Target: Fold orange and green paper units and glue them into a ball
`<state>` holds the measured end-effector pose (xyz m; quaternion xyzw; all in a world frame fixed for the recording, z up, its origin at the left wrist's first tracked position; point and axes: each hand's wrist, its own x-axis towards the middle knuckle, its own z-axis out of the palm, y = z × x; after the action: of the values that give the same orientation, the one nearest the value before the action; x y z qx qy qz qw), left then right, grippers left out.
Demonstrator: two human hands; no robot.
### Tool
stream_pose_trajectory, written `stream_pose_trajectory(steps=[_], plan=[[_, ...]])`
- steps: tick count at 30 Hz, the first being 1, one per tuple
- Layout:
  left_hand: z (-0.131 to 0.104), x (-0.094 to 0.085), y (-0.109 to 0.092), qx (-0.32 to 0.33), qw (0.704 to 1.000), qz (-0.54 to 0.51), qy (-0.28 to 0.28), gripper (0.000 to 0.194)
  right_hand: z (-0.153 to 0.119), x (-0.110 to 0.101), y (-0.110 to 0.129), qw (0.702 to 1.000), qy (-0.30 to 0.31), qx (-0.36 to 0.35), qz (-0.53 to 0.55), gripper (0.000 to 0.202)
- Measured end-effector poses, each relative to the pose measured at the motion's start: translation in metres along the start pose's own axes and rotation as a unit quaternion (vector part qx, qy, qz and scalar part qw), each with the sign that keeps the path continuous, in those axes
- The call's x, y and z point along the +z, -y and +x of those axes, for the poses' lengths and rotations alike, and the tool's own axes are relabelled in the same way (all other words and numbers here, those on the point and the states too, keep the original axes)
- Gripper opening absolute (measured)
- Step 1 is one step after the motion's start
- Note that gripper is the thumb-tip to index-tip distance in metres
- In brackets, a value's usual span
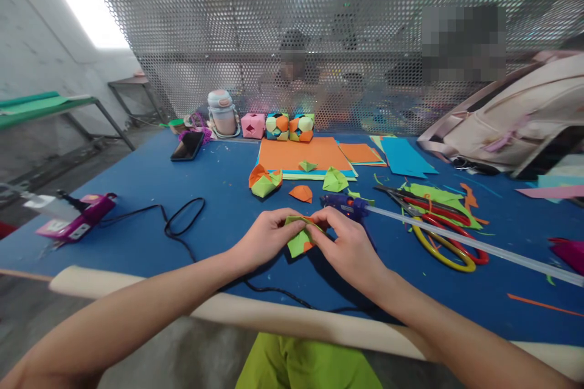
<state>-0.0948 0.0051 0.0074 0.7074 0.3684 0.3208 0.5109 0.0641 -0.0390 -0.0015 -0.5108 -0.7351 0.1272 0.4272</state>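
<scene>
Between my hands, just above the blue table [137, 194], is a folded paper piece [298, 244] in green and orange. My left hand [269, 237] pinches its left side, thumb on top. From the right, my right hand [344, 240] grips the same piece with thumb and fingers. Right behind that hand lies a blue glue gun [344, 205] with a long clear glue stick [456, 236] running to the right. Beyond my fingers sit an orange folded piece [301, 194], a green folded piece [335, 180] and an orange-green folded cup shape [265, 182].
Scissors [444, 249] and green paper scraps [438, 197] lie at right, near a bag [511, 103]. Paper sheets [301, 152], finished paper cubes [277, 126], a bottle [222, 114] and a phone [187, 146] stand or lie farther back. A black cord [166, 225] runs from a purple power strip [77, 225].
</scene>
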Motion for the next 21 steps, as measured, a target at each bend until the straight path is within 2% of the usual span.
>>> stream_pose_trajectory(steps=[3, 6, 8, 11, 13, 16, 19, 21], plan=[[0.003, -0.002, 0.004, -0.001, 0.999, 0.015, -0.038, 0.022, -0.003, -0.009, 0.006, 1.0, 0.014, -0.001, -0.013, 0.008], [0.006, -0.005, 0.008, -0.02, 0.996, 0.009, -0.081, 0.021, -0.013, -0.029, 0.008, 0.997, 0.029, -0.023, -0.072, 0.012], [0.008, -0.006, 0.011, -0.03, 0.995, -0.001, -0.096, 0.021, -0.023, -0.045, 0.003, 0.987, 0.047, -0.026, -0.153, 0.028], [0.01, -0.005, 0.014, -0.039, 0.993, -0.016, -0.106, 0.022, -0.032, -0.067, -0.015, 0.957, 0.08, 0.029, -0.277, 0.043], [0.011, -0.003, 0.014, -0.042, 0.993, -0.02, -0.108, 0.022, -0.03, -0.076, -0.027, 0.945, 0.094, 0.083, -0.302, 0.044], [0.012, -0.002, 0.014, -0.047, 0.993, -0.014, -0.105, 0.021, -0.016, -0.076, -0.041, 0.955, 0.068, 0.101, -0.272, 0.033], [0.013, -0.002, 0.015, -0.052, 0.993, -0.01, -0.107, 0.022, 0.0, -0.062, -0.048, 0.975, 0.091, 0.091, -0.183, 0.027], [0.013, -0.003, 0.016, -0.056, 0.992, -0.01, -0.112, 0.022, 0.007, -0.051, -0.051, 0.974, 0.113, 0.145, -0.13, 0.028]])
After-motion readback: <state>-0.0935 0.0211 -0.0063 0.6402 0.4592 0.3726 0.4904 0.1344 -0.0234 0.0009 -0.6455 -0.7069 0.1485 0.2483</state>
